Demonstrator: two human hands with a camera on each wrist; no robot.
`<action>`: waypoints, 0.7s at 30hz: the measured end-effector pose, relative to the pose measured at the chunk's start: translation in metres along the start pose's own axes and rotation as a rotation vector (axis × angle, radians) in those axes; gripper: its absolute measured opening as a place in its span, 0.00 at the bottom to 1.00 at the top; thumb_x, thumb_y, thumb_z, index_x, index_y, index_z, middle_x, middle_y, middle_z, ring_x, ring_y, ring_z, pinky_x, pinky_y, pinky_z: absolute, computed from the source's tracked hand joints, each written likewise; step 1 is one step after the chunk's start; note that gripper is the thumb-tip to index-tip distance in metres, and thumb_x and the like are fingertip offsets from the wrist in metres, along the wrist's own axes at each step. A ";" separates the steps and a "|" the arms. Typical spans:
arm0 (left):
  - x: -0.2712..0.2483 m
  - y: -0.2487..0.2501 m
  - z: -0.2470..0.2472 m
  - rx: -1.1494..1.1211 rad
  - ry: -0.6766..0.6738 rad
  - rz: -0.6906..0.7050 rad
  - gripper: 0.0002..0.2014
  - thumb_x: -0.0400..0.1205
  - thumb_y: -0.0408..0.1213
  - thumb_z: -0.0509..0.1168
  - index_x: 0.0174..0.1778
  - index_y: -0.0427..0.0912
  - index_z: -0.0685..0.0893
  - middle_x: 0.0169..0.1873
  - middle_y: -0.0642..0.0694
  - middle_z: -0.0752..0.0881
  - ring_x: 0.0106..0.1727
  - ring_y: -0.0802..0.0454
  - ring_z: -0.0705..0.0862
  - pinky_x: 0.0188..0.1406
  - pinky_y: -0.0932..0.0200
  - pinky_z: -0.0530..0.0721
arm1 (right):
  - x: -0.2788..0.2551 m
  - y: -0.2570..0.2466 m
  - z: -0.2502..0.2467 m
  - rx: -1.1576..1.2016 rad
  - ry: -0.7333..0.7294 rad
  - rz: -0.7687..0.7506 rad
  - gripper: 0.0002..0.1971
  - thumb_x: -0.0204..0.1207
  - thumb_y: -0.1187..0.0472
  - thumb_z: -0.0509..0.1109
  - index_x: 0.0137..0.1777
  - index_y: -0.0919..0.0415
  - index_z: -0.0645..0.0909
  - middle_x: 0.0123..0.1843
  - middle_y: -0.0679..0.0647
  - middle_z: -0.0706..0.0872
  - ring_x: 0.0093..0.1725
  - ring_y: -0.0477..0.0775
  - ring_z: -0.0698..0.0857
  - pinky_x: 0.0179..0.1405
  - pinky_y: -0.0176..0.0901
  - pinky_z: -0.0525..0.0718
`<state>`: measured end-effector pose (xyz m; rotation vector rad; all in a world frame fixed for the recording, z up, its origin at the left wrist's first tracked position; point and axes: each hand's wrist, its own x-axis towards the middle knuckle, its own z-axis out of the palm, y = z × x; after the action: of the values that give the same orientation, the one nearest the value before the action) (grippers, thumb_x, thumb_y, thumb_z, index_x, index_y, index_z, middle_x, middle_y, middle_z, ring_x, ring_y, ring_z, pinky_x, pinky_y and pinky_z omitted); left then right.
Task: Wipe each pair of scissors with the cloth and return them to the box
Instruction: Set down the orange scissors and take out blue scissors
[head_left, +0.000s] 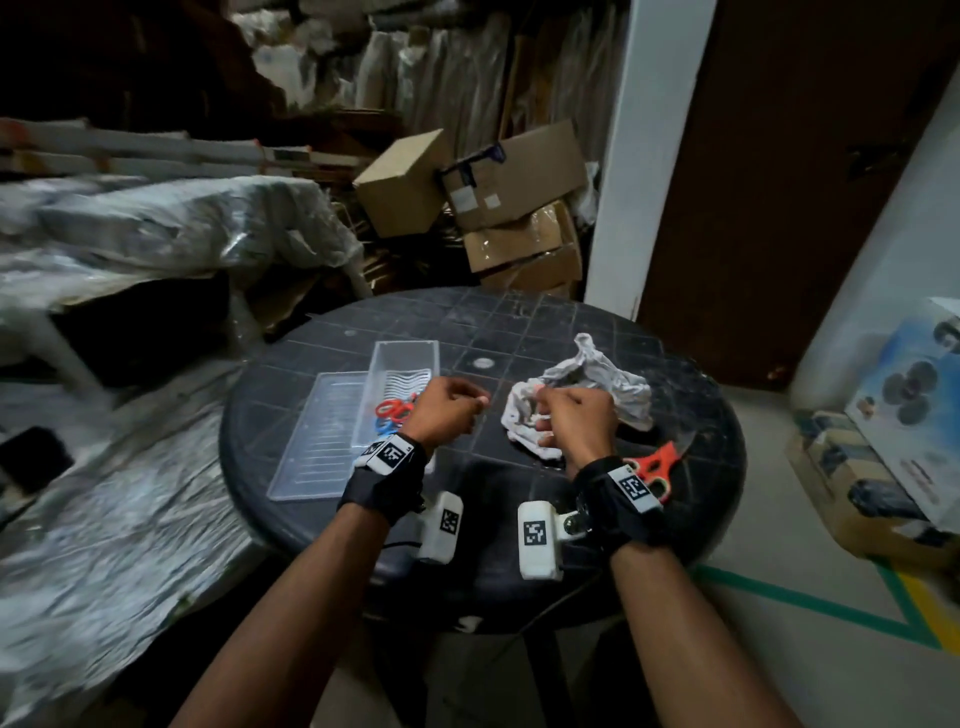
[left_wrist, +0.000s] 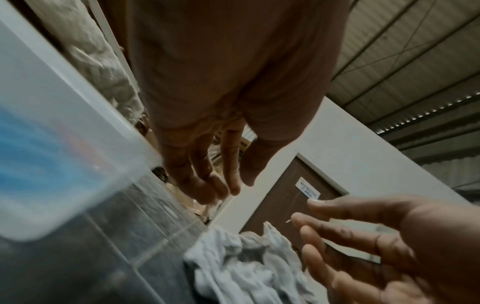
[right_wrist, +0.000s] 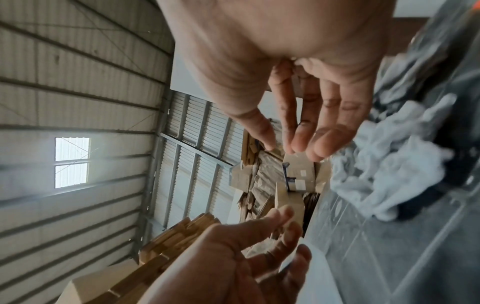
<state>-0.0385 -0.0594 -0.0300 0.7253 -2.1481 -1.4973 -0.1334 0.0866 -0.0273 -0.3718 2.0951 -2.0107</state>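
Note:
A crumpled white cloth (head_left: 615, 382) (left_wrist: 246, 267) (right_wrist: 389, 174) lies right of centre on the round dark table (head_left: 519, 322). Left of it stands a clear plastic box (head_left: 405, 347) (left_wrist: 64, 164) holding red scissors (head_left: 392, 409) and blue scissors (head_left: 384, 427). Orange scissors (head_left: 657, 465) lie on the table beside my right wrist. My left hand (head_left: 452, 410) (left_wrist: 233, 185) hovers at the box's right edge, fingers loosely curled and empty. My right hand (head_left: 571, 415) (right_wrist: 298, 142) hangs over the cloth's near-left corner, fingers relaxed, gripping nothing.
The box's clear lid (head_left: 322, 431) lies flat left of the box. Stacked cardboard boxes (head_left: 493, 192) stand behind the table, plastic-covered goods (head_left: 156, 234) to the left, a printed carton (head_left: 893, 415) on the floor at right.

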 end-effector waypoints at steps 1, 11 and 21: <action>0.002 -0.003 -0.011 -0.023 0.025 -0.019 0.04 0.85 0.27 0.68 0.50 0.33 0.89 0.35 0.39 0.84 0.34 0.49 0.80 0.34 0.59 0.83 | 0.000 -0.001 0.012 0.022 -0.047 0.015 0.13 0.77 0.64 0.77 0.30 0.64 0.84 0.27 0.60 0.83 0.21 0.51 0.80 0.19 0.41 0.77; 0.048 -0.016 -0.065 0.669 0.118 -0.087 0.06 0.74 0.35 0.70 0.41 0.35 0.88 0.43 0.35 0.92 0.49 0.36 0.90 0.48 0.49 0.89 | 0.011 0.015 0.097 -0.247 -0.380 0.006 0.08 0.70 0.60 0.83 0.32 0.62 0.90 0.29 0.59 0.89 0.26 0.57 0.84 0.27 0.46 0.81; 0.051 -0.035 -0.050 0.973 0.044 -0.142 0.23 0.75 0.39 0.80 0.63 0.38 0.80 0.66 0.35 0.82 0.67 0.33 0.83 0.59 0.46 0.83 | 0.015 0.028 0.103 -0.223 -0.394 0.032 0.05 0.67 0.65 0.85 0.35 0.62 0.91 0.31 0.58 0.92 0.26 0.55 0.86 0.29 0.45 0.85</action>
<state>-0.0417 -0.1374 -0.0443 1.2005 -2.7841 -0.3754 -0.1149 -0.0142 -0.0592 -0.7040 2.0520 -1.5340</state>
